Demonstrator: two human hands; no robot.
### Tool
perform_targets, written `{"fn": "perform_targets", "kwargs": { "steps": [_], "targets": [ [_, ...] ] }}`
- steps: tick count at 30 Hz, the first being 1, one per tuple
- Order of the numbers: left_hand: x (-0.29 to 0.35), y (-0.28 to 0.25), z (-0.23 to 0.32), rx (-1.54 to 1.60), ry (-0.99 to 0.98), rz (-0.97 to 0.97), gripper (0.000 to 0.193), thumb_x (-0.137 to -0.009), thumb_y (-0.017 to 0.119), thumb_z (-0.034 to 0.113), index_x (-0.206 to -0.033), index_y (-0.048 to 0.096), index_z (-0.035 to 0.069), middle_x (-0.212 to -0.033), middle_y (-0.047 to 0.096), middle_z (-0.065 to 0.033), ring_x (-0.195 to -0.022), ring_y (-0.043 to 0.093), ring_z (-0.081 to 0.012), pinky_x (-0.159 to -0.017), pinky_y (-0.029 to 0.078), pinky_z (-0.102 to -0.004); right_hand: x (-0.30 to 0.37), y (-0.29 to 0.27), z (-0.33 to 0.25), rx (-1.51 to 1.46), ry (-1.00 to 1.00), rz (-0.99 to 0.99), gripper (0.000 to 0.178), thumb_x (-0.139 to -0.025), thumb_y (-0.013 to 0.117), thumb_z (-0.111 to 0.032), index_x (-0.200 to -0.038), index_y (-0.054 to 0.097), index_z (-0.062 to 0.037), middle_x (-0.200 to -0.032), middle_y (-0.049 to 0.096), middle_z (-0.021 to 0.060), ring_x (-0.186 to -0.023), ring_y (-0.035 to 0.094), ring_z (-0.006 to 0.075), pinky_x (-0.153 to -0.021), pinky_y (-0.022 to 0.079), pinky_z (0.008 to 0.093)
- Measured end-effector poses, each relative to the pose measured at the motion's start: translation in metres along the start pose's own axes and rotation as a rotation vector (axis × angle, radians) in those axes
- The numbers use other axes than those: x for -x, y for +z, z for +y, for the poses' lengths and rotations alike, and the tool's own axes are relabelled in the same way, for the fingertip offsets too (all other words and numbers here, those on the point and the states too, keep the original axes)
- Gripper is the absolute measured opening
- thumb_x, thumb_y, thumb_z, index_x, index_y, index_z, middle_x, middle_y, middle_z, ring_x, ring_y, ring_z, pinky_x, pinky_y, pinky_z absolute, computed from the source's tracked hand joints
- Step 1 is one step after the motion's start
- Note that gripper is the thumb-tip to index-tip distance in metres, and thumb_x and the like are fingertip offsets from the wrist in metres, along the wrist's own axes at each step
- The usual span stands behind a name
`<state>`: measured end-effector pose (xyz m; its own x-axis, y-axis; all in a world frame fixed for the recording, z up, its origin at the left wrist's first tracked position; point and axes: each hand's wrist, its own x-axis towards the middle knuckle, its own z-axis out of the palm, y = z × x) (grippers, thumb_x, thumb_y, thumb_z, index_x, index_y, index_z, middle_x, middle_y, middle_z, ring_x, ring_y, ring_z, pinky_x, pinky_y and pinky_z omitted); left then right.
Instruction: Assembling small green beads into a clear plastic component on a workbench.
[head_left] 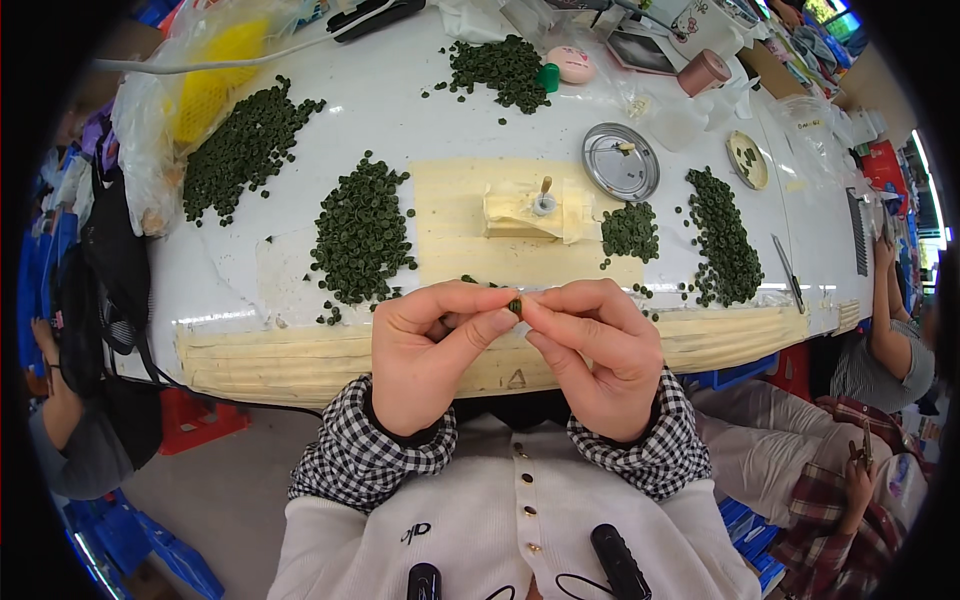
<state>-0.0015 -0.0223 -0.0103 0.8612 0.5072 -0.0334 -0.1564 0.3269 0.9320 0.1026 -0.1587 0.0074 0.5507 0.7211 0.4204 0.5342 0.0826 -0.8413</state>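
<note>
My left hand (425, 345) and right hand (605, 350) met over the table's near edge, thumbs and index fingers pinched tight around one tiny dark green piece (516, 306); the exact split of grip between them was too small to tell. The piece sat right between my fingertips, just above the taped strip (300, 360) running along that edge.

Surface: white table (400, 120), glossy, a few scuffs. Pale tape panel (450, 245) in the middle, carrying a tape-wrapped block (520, 215) with a short stick (546, 186) upright in a light ring. Dark green bits in separate heaps: far left (250, 145), nearer left (362, 230), top (500, 72), a small flat one (630, 232) beside the block, a long one (722, 240) on the right. Strays around them. Round metal lid (603, 168) behind the small heap; shallow cream dish (761, 167) farther right, some bits in it; slim tool (788, 272) past the long heap. Pink rounded item (571, 64) and reddish spool (704, 73) at the back, yellow mesh (222, 75) in clear plastic at back left.

Room: black bag (118, 265) and red stool (195, 425) left, blue bins (150, 545) below, co-worker in plaid (830, 490) seated right, others at both sides.
</note>
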Motion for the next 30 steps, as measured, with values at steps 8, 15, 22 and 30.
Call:
{"fn": "perform_targets", "kwargs": {
  "steps": [8,15,22,30],
  "targets": [
    [0.000,-0.002,-0.001,-0.021,0.006,-0.005,0.015,-0.085,0.066,-0.003,-0.100,0.068,-0.003,-0.087,0.068,-0.0054,-0.075,0.058,-0.0040,-0.065,0.045,-0.0162,0.001,0.001,0.004,0.008,-0.023,0.002,0.028,-0.080,0.067,0.007,-0.108,0.068,-0.0008,-0.099,0.062,0.0111,-0.081,0.063,0.0176,-0.068,0.052,0.0242],
    [0.000,-0.003,-0.002,-0.052,0.003,-0.005,0.015,-0.085,0.066,-0.002,-0.100,0.068,-0.002,-0.080,0.066,-0.0013,-0.068,0.052,-0.0012,-0.060,0.041,-0.0156,0.000,-0.001,0.005,0.066,-0.065,-0.019,0.030,-0.079,0.067,0.008,-0.108,0.068,-0.0007,-0.100,0.062,0.0116,-0.082,0.064,0.0186,-0.069,0.053,0.0253],
    [-0.002,0.000,0.002,-0.053,-0.024,0.045,0.016,-0.085,0.067,-0.001,-0.100,0.067,-0.003,-0.075,0.064,0.0005,-0.064,0.049,-0.0005,-0.058,0.038,-0.0156,-0.016,-0.016,0.003,0.162,-0.065,0.037,0.031,-0.076,0.070,0.003,-0.107,0.066,0.0011,-0.094,0.061,0.0114,-0.078,0.062,0.0181,-0.067,0.052,0.0266],
    [-0.014,0.002,0.004,-0.052,0.003,0.106,0.017,-0.085,0.067,-0.002,-0.101,0.066,-0.004,-0.077,0.065,-0.0003,-0.066,0.052,-0.0013,-0.060,0.041,-0.0152,-0.070,-0.026,0.022,0.524,-0.144,0.074,0.018,-0.076,0.072,-0.005,-0.093,0.067,-0.0027,-0.081,0.058,0.0100,-0.073,0.057,0.0253,-0.066,0.047,0.0336]
  ]
}}
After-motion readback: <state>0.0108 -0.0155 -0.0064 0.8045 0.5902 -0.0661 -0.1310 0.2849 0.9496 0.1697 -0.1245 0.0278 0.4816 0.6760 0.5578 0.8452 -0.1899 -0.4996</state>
